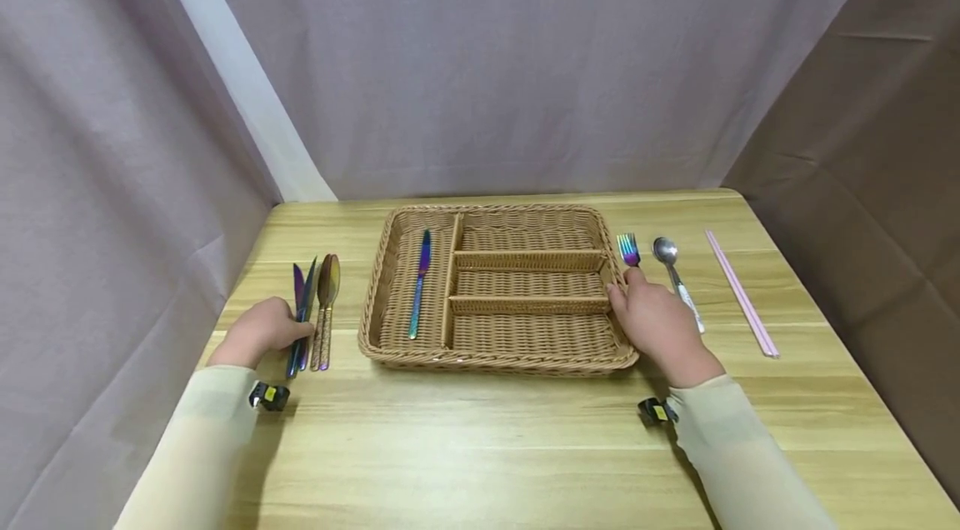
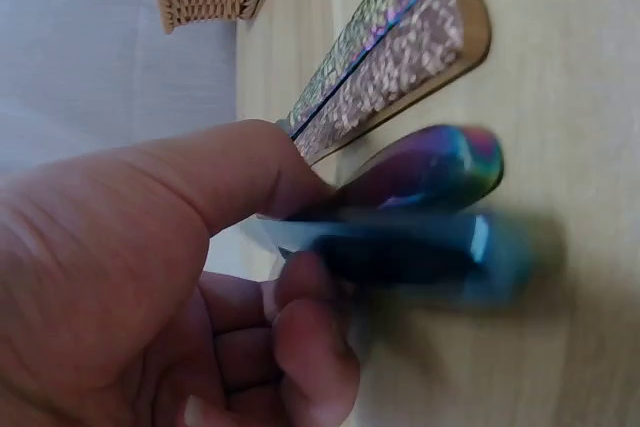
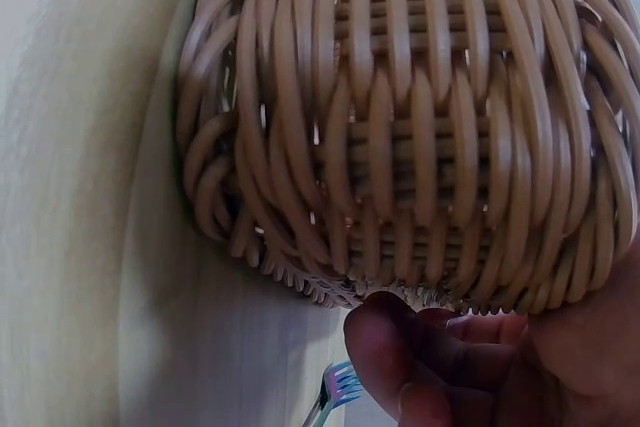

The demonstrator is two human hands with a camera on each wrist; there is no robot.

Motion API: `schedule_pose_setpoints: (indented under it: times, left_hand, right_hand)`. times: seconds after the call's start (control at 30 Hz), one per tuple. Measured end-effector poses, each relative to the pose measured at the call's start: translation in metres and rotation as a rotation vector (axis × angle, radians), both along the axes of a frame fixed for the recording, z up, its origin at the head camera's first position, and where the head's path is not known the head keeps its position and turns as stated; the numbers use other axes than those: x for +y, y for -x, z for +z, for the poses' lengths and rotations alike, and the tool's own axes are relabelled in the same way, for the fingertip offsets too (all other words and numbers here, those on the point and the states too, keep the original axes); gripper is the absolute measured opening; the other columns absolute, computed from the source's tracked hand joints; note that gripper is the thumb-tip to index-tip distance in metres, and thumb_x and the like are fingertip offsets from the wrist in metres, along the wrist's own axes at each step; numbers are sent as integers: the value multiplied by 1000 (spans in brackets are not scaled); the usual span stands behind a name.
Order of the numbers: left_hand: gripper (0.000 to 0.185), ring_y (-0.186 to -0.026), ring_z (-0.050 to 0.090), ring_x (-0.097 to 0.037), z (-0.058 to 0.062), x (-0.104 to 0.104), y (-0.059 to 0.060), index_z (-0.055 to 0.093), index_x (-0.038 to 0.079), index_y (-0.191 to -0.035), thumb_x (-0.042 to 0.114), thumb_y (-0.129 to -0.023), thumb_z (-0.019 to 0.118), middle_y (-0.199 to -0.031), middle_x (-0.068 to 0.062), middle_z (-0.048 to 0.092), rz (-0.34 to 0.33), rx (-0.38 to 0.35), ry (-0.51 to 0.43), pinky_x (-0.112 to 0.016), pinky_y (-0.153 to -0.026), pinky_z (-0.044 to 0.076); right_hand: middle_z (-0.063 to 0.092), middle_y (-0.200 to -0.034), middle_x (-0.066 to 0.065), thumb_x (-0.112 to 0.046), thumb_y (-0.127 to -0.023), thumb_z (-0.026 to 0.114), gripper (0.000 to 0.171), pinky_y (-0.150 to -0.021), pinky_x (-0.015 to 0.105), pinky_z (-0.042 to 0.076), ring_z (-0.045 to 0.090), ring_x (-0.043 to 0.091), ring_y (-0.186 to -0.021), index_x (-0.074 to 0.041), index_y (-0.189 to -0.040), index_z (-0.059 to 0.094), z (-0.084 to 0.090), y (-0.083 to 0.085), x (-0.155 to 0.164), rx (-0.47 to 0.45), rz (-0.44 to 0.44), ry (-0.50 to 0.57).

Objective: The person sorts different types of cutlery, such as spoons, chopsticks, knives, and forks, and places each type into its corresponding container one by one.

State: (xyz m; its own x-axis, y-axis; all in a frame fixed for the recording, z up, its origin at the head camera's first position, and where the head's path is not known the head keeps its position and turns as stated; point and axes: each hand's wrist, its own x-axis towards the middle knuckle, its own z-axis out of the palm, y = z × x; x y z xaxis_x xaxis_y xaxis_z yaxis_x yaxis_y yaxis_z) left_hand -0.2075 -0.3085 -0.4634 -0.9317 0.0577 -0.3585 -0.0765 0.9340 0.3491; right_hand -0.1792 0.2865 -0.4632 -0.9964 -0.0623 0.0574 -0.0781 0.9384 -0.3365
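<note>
At the left of the table my left hand (image 1: 264,328) pinches a shiny iridescent knife (image 2: 430,255) between thumb and fingers; its handle is blurred in the left wrist view. A second table knife (image 2: 430,169) lies right beside it, close under the thumb. Two spoons (image 1: 327,301) with speckled handles lie just right of the knives. My right hand (image 1: 660,322) grips the right rim of a wicker cutlery basket (image 1: 498,362), thumb over the rim and the other fingers along the outer wall. A rainbow knife (image 1: 421,284) lies in the basket's long left compartment.
Right of the basket lie an iridescent fork (image 1: 628,249), partly hidden by the right hand, a metal spoon (image 1: 665,251) with a pale handle, and pink chopsticks (image 1: 742,294). Grey curtains (image 1: 525,63) hang behind the wooden table (image 1: 450,447) and along its sides.
</note>
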Motion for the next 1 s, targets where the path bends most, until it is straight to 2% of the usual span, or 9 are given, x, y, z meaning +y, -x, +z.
schedule_pose_setpoints:
  times: [0.07,0.17,0.3,0.4,0.47,0.6,0.77,0.83,1.0]
  left_hand:
    - [42,-61,51,-20,-4,-4,3,57,16,-65,39,-96,74,-64,0,55,-11,-3,-18,-37,-57,42]
    - [45,-56,50,-19,-23,-19,16,55,19,-61,40,-98,73,-60,1,54,-58,-1,-33,-38,-54,41]
    - [48,-54,51,-18,-58,-42,37,57,21,-60,45,-100,71,-59,1,57,-94,5,-19,-38,-52,41]
    - [50,-54,51,-18,-70,-50,43,56,21,-60,47,-100,71,-59,2,56,-91,4,-12,-38,-51,41]
    - [50,-54,51,-19,-68,-49,42,56,20,-60,46,-100,71,-59,1,56,-85,-1,-16,-38,-52,41]
    - [50,-54,50,-18,-53,-41,33,55,20,-60,45,-100,72,-59,2,54,-86,-4,-30,-38,-52,42]
    - [51,-55,51,-19,-66,-52,44,56,21,-59,47,-99,71,-59,2,55,-90,-6,-4,-38,-52,43]
    - [49,-57,52,-19,-52,-43,37,56,20,-59,46,-99,69,-61,1,55,-85,0,6,-36,-54,42]
    - [47,-60,49,-19,9,-3,5,52,18,-61,37,-100,69,-63,0,51,-57,19,-1,-35,-56,40]
  right_hand:
    - [68,-82,27,-38,-118,46,55,-53,59,56,69,43,-66,14,-137,51,0,0,0,1,4,-1]
    - [69,-83,28,-37,-118,46,56,-54,60,57,70,44,-67,14,-138,51,0,0,1,5,5,-4]
    - [68,-81,27,-36,-118,46,55,-52,58,56,69,43,-65,15,-138,51,2,0,1,17,6,-5]
    - [67,-79,26,-36,-118,46,54,-50,57,55,67,41,-63,15,-136,51,3,1,1,21,9,-3]
    - [67,-79,25,-36,-118,47,54,-50,57,55,67,41,-63,14,-136,51,3,1,1,21,11,-5]
    - [67,-79,24,-37,-118,46,54,-51,57,55,68,41,-65,13,-136,51,2,1,1,13,7,-2]
    - [68,-81,26,-38,-118,44,53,-53,58,56,69,43,-67,12,-136,52,1,0,0,9,2,4]
    - [69,-83,27,-38,-118,44,53,-53,59,56,70,45,-69,12,-137,52,0,0,0,12,0,5]
    - [70,-87,30,-39,-118,43,55,-54,60,56,71,47,-72,12,-138,51,0,-1,0,4,-6,5]
